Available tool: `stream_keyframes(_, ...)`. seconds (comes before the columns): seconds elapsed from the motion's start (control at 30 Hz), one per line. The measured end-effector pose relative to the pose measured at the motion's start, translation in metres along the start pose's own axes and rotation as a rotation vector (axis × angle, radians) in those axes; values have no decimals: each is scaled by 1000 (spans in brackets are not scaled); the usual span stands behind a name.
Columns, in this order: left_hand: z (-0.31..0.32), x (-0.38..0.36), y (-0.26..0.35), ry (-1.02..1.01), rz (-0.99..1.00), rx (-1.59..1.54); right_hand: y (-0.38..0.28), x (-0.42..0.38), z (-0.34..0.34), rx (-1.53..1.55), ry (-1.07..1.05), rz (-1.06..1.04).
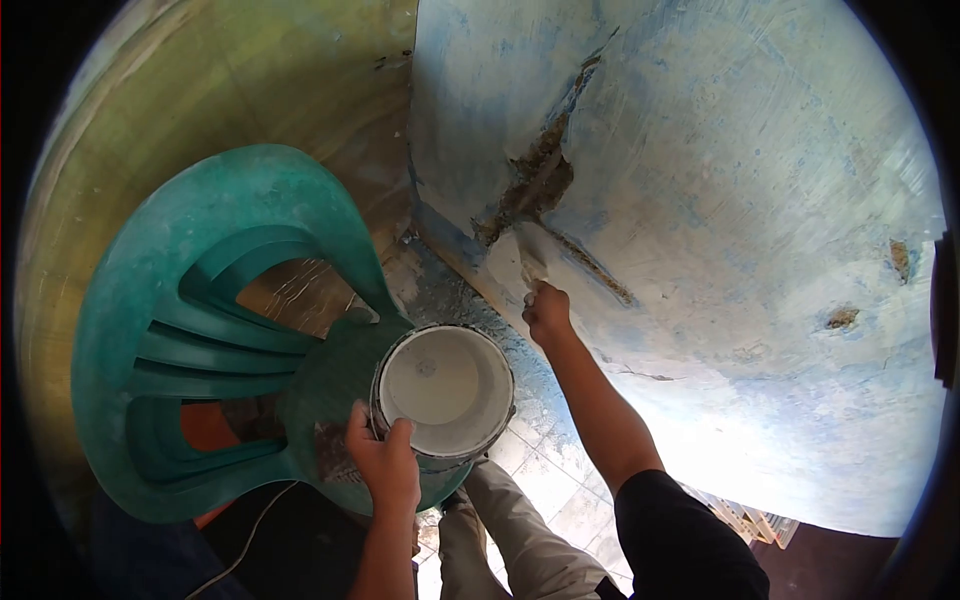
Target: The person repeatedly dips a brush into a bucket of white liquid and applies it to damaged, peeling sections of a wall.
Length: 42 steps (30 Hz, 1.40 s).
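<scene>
My left hand [388,465] is closed on the near left rim of a round bucket [492,440]. Inside the bucket is a pale, whitish material [428,385]. It sits over the seat of a green plastic chair [240,190]. My right hand [546,312] grips a putty knife [532,255], its handle mostly hidden by my fingers. The blade lies against the pale blue wall [700,180], at the lower end of a long broken gouge [545,180]. A narrower groove [595,270] runs down to the right from there.
A yellowish wall [250,80] stands on the left and meets the blue wall at a corner. Smaller holes [842,318] mark the blue wall at right. White floor tiles [545,485] show near my legs. A thin cable [245,550] hangs at lower left.
</scene>
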State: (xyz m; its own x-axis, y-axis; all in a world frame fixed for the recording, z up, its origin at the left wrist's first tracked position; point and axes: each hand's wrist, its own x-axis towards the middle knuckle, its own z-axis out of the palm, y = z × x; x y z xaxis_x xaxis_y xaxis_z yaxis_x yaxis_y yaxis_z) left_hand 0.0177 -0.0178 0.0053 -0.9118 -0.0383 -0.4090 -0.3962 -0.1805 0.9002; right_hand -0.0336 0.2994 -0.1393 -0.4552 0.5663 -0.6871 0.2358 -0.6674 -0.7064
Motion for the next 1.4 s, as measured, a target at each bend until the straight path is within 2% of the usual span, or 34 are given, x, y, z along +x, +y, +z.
stream_keyframes(0.07,0,-3,10,-1,-2,-1,0,-45,2,-121,-88,-281)
stream_keyframes(0.1,1,-5,15,-5,-16,-16,-1,-62,4,-113,-92,-288)
stream_keyframes(0.2,4,-9,29,-23,-16,-26,-5,-82,6,-126,-71,-184)
stream_keyframes(0.27,5,-12,33,-33,-9,-15,4,-59,0,-107,-74,15)
stream_keyframes(0.3,5,-13,33,-33,-4,-14,8,-40,-3,-100,-78,11)
stream_keyframes(0.37,4,-12,32,-36,10,-7,8,-8,-4,-77,112,16)
stream_keyframes(0.4,3,-11,31,-54,33,-5,2,-4,-1,-68,110,14)
stream_keyframes(0.47,1,-11,29,-74,47,8,-2,-3,-2,51,3,-82)
stream_keyframes(0.5,0,-11,31,-68,29,30,5,-11,-4,-281,-78,-367)
stream_keyframes(0.53,-1,-14,32,-62,9,53,8,-30,-2,-277,-66,-359)
stream_keyframes(0.6,2,-17,34,-55,15,59,0,-71,8,-393,-56,-558)
stream_keyframes(0.63,2,-18,36,-35,20,58,-9,-95,11,-316,-108,-407)
stream_keyframes(0.67,2,-19,38,-41,18,61,-11,-96,11,-313,-102,-406)
stream_keyframes(0.73,1,-21,40,-13,-11,100,-11,-88,7,-140,-165,-44)
stream_keyframes(0.77,0,-22,40,-18,-11,101,-6,-74,5,-137,-162,-46)
stream_keyframes(0.83,-3,-21,34,-35,5,77,10,-22,-1,-36,-68,136)
stream_keyframes(0.87,-5,-21,30,-33,14,71,10,-9,-5,-37,-76,129)
stream_keyframes(0.93,-6,-19,28,-34,71,122,-5,3,0,-95,-125,-85)
stream_keyframes(1.17,1,-25,55,-19,70,186,-8,-58,-14,100,-162,-145)
stream_keyframes(1.27,14,-26,59,-23,140,196,9,-60,-48,-140,-341,-186)
stream_keyframes(1.33,17,-21,57,-34,130,181,-11,-76,-45,-20,-177,179)
stream_keyframes(1.4,26,-24,60,-49,106,182,0,-41,-59,-8,-186,217)
